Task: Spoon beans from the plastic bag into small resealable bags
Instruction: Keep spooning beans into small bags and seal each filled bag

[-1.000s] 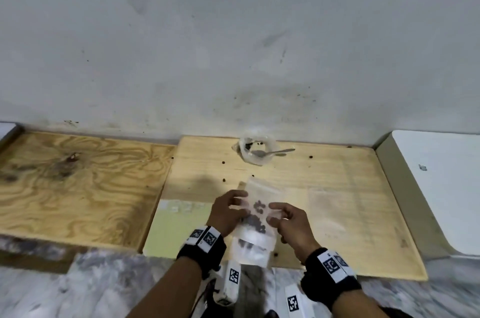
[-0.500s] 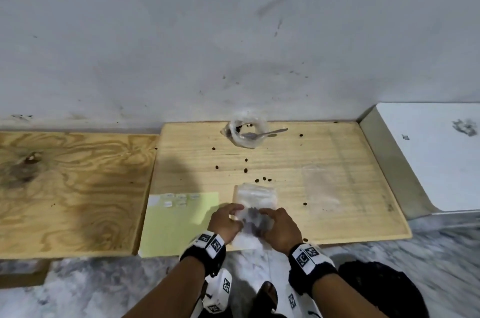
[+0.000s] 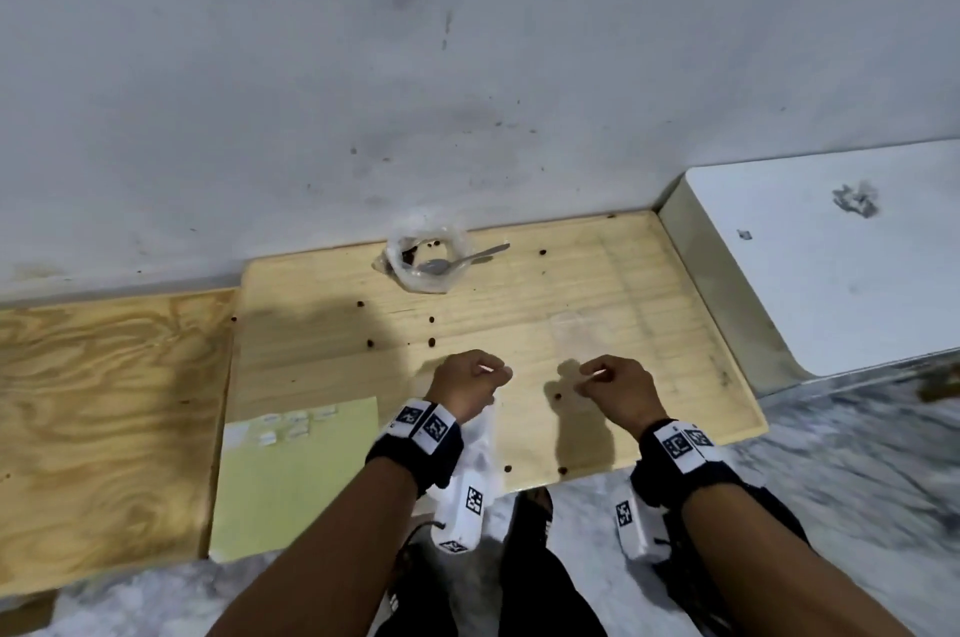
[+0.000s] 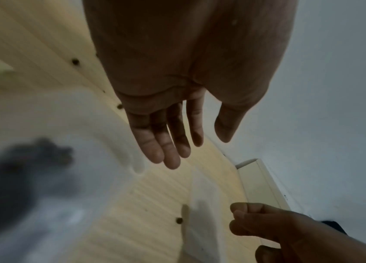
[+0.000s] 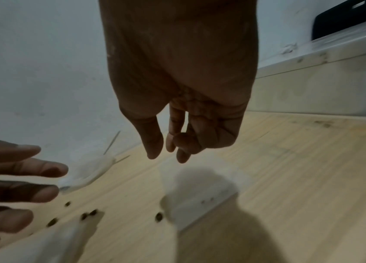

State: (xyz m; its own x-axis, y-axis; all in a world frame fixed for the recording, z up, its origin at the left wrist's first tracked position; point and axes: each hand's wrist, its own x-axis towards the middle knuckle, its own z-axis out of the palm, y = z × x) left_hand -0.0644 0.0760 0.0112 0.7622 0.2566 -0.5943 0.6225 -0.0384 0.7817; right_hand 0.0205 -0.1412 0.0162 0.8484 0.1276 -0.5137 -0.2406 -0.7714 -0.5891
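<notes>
Down at the near edge of the pale wooden table [image 3: 649,303], both hands hover apart and hold nothing. From the wrist view the left hand [image 3: 467,384] has its fingers [image 4: 166,142] straight and loosely spread; the right hand [image 3: 618,389] hangs with fingers [image 5: 177,140] loosely curled, thumb near the fingertips, nothing between them. A small filled bag [image 4: 42,169] with a dark clump of beans inside lies under the left wrist, partly over the table's front edge, blurred in every view. An empty clear bag [image 5: 204,194] lies flat on the table just beyond the right hand. At the far edge, against the grey wall [image 3: 467,64], sits the open plastic bag [image 3: 426,262] with the spoon [image 3: 457,263] resting in it, handle pointing right. Loose beans [image 3: 431,341] are scattered over the wood between that bag and the hands. A yellow sheet [image 3: 291,470] lies to the left of the left forearm.
</notes>
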